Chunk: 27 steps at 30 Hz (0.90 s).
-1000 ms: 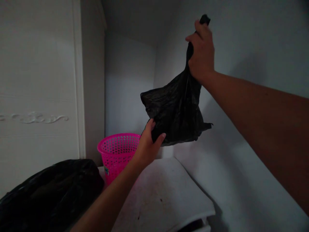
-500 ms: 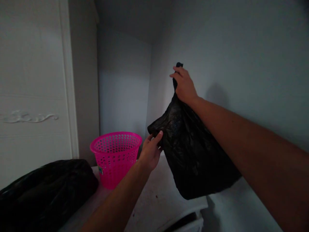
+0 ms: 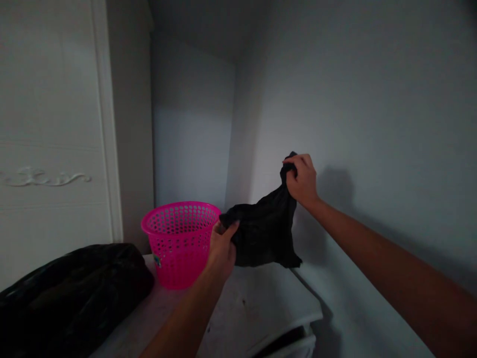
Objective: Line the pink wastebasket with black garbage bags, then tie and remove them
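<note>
A black plastic bag [image 3: 261,233] is stretched between my two hands above the white surface. My left hand [image 3: 222,248] pinches its left corner, thumb on top, close beside the pink basket. Higher up and to the right, my right hand [image 3: 302,180] is closed round the bag's gathered upper end. The bag's lower edge hangs loose, with one corner drooping to the right. Just left of my left hand stands the pink perforated plastic basket [image 3: 179,263], upright, with a small sticker on its side.
A full-looking black plastic bag [image 3: 74,298] lies at the lower left. The white cabinet top [image 3: 257,303] carries small dark specks, and an opening shows below its front edge. A tall white wardrobe [image 3: 55,109] stands left; a pale wall [image 3: 372,124] rises on the right.
My right hand has come down and slightly right with its end of the bag. My left hand has shifted a little left and down. The bag now spreads sideways and hangs less low.
</note>
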Each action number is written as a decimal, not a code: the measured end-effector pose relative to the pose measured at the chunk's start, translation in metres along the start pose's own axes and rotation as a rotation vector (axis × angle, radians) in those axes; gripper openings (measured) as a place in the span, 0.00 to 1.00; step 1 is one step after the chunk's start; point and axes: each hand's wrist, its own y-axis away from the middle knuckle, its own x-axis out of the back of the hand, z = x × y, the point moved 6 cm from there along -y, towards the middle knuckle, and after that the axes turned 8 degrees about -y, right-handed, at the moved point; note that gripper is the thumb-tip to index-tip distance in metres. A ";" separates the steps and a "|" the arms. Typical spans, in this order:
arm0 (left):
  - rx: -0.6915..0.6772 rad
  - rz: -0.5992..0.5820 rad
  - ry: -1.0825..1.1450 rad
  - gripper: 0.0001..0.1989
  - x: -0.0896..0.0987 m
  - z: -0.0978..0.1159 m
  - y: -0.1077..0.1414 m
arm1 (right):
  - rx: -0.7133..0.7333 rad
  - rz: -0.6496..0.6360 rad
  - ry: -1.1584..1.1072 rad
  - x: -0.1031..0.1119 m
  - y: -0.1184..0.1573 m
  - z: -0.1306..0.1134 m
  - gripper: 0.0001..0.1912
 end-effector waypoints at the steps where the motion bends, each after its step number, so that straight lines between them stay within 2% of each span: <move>1: 0.014 0.007 -0.016 0.23 0.005 -0.004 0.004 | -0.036 0.004 -0.023 0.001 0.017 -0.004 0.18; 5: 0.123 -0.065 -0.123 0.24 0.018 -0.017 0.020 | -0.172 0.062 -0.059 0.009 0.081 -0.022 0.15; 7: 0.129 -0.040 -0.160 0.22 0.026 -0.018 0.026 | -0.263 0.112 -0.032 0.019 0.109 -0.027 0.17; 11: 0.081 0.080 -0.168 0.22 0.051 -0.018 0.034 | -0.502 0.349 0.081 0.053 0.167 -0.026 0.25; 13: 0.066 0.067 -0.195 0.27 0.065 -0.023 0.037 | -0.639 0.455 0.124 0.071 0.202 -0.024 0.33; 16: 0.029 -0.053 -0.333 0.42 0.081 -0.033 0.042 | -0.849 0.583 0.123 0.092 0.267 -0.024 0.40; 18: -0.013 -0.175 -0.455 0.53 0.084 -0.038 0.046 | -0.954 0.701 0.103 0.104 0.312 -0.028 0.36; 20: -0.055 -0.311 -0.579 0.58 0.078 -0.038 0.052 | -1.060 0.737 0.063 0.110 0.347 -0.032 0.31; 21: -0.079 -0.376 -0.656 0.57 0.071 -0.037 0.056 | -1.114 0.735 0.035 0.111 0.358 -0.034 0.31; 22: -0.107 -0.434 -0.736 0.52 0.063 -0.034 0.060 | -1.166 0.722 -0.001 0.111 0.365 -0.036 0.31; 23: -0.133 -0.479 -0.809 0.42 0.055 -0.031 0.065 | -1.208 0.701 -0.042 0.110 0.366 -0.038 0.32; 25: -0.141 -0.525 -0.854 0.18 0.039 -0.026 0.072 | -1.244 0.616 -0.135 0.106 0.356 -0.044 0.32; 26: -0.106 -0.515 -0.813 0.12 0.034 -0.026 0.074 | -1.228 0.542 -0.187 0.103 0.346 -0.048 0.31; 27: -0.053 -0.476 -0.747 0.11 0.032 -0.027 0.075 | -1.186 0.468 -0.231 0.101 0.334 -0.054 0.29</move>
